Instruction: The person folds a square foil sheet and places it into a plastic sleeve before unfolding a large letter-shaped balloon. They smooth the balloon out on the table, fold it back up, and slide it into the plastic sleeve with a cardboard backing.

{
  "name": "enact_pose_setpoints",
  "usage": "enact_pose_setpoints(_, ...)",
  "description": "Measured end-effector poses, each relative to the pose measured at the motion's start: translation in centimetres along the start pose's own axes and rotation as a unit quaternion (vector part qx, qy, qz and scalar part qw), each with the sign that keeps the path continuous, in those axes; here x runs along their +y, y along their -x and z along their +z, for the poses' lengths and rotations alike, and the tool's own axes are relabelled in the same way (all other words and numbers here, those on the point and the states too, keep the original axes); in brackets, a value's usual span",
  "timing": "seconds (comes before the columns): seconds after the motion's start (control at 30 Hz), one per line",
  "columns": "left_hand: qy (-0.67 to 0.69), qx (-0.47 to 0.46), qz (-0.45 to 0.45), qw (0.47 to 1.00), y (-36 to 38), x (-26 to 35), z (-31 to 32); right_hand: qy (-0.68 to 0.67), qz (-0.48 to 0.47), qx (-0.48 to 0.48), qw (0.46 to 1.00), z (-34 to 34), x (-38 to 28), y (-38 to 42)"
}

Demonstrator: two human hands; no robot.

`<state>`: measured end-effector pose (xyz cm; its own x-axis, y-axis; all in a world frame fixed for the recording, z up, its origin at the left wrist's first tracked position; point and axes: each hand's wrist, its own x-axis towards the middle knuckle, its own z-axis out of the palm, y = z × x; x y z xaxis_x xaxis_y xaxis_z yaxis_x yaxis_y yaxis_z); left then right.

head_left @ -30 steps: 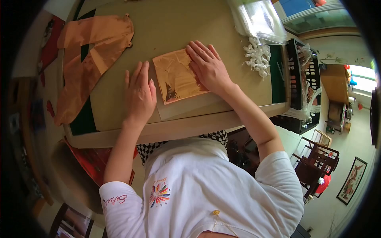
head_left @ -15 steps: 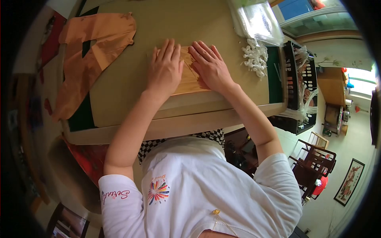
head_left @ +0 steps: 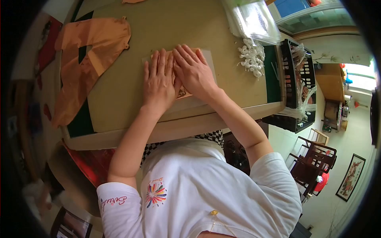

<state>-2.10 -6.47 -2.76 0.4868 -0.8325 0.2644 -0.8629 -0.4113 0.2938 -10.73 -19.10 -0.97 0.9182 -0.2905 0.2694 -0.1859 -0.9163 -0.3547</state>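
Note:
Both palms press flat on a folded piece of copper-coloured foil [head_left: 187, 95] near the table's front edge. My left hand [head_left: 159, 85] lies open over its left part, fingers stretched forward. Beside it, my right hand [head_left: 195, 75] is also flat and open over the right part, its fingers touching or nearly touching the left ones. Most of the foil is hidden under the hands. A clear plastic sheet or bag [head_left: 211, 65] shows around it. To the left lies a flat, uninflated copper-coloured foil balloon [head_left: 101, 55] with a cut-out hole and small tabs.
Clear plastic bags [head_left: 254, 22] lie at the back right, beside a heap of white string-like bundles [head_left: 252, 57]. A black crate [head_left: 291, 99] with plastic bags stands past the table's right edge. Another foil piece [head_left: 133, 1] shows at the far edge.
My right hand has slid left until it meets my left hand, covering more of the foil. The clear plastic's edges now show more. The view has shifted slightly.

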Motion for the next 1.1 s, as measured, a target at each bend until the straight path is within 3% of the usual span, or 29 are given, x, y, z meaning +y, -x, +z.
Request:
enact_pose_setpoints(0.07,0.035,0.009,-0.005,0.999,0.0,-0.1,0.0,0.025,0.018,-0.004,1.000,-0.1,0.6,0.4)
enact_pose_setpoints(0.17,-0.025,-0.030,-0.018,0.999,0.0,0.1,-0.5,0.068,0.044,-0.008,0.997,-0.8,1.6,0.8)
enact_pose_setpoints(0.3,-0.034,-0.015,-0.026,0.999,0.3,0.2,-0.9,0.074,0.057,-0.003,0.996,-1.3,3.2,1.2)
enact_pose_setpoints(0.8,-0.051,-0.047,-0.071,0.995,1.2,-0.1,-1.0,0.096,0.031,-0.033,0.994,-2.0,4.9,0.9)
enact_pose_setpoints(1.0,-0.041,-0.053,-0.072,0.995,1.1,0.0,-1.3,0.159,-0.006,0.009,0.987,-2.0,4.3,1.5)
enact_pose_setpoints(1.1,-0.019,-0.029,-0.078,0.996,1.2,-0.1,-0.3,0.148,-0.081,-0.076,0.983,-2.4,0.7,3.7)
